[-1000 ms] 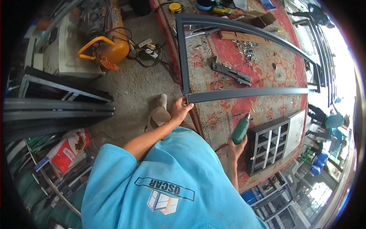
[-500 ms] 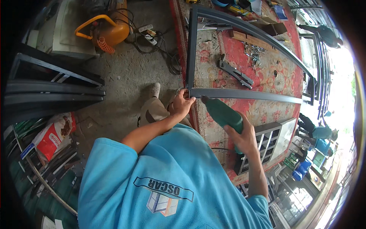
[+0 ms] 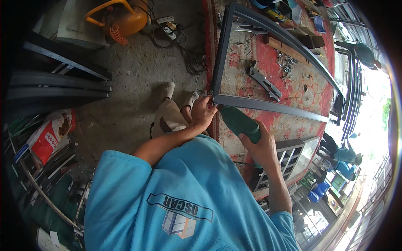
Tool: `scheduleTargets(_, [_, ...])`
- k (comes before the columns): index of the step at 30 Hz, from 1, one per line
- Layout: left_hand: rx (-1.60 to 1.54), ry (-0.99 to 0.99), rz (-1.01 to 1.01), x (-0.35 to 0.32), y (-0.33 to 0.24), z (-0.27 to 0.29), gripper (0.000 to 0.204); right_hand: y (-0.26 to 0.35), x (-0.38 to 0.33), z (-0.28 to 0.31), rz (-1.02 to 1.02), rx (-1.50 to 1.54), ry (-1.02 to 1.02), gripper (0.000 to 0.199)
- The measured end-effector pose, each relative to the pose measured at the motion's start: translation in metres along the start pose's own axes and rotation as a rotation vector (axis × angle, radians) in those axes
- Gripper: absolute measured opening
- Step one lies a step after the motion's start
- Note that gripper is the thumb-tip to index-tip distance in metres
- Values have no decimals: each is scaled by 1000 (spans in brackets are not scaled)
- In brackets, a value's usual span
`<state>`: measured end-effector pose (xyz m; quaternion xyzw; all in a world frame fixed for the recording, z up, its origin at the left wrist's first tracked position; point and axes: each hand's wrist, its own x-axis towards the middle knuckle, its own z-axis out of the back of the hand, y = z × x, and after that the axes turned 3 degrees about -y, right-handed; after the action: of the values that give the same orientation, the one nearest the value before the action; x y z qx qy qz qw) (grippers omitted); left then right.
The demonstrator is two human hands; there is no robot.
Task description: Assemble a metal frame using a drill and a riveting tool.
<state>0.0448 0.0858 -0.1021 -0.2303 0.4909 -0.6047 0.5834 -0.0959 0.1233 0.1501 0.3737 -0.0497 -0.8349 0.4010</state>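
Note:
A dark grey metal frame lies on a patterned red carpet, its near left corner in front of me. My left hand is closed at that corner, thumb and fingers pressed round the end of the bar; whether a small part is pinched there too I cannot make out. A green power drill is gripped in my right hand. Its front end points left and meets the corner right beside my left fingertips. The bit's tip is hidden.
Inside the frame lie a grey two-handled hand tool, a wooden strip and scattered small metal fasteners. An orange compressor and a power strip with cables stand far left. Dark profiles are stacked left. Other people are at right.
My right hand has brought the drill left, its front end now closer to my left fingers and the frame corner. The whole view has shifted slightly. My left hand stays at the corner.

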Motion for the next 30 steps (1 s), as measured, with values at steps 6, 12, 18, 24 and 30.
scheduleTargets(6, [67,9,-34,3,-6,7,36,3,1,-3,38,-16,-27,58])
scheduleTargets(12, [28,106,133,7,-18,15,33,21,7,0,30,-78,21,57])
scheduleTargets(18, [78,193,196,8,-32,24,37,39,19,1,15,-202,71,58])
scheduleTargets(24, [128,245,208,9,-21,19,37,44,25,2,72,-200,49,55])
scheduleTargets(30, [45,117,43,6,-14,12,30,48,20,-2,76,-279,62,52])
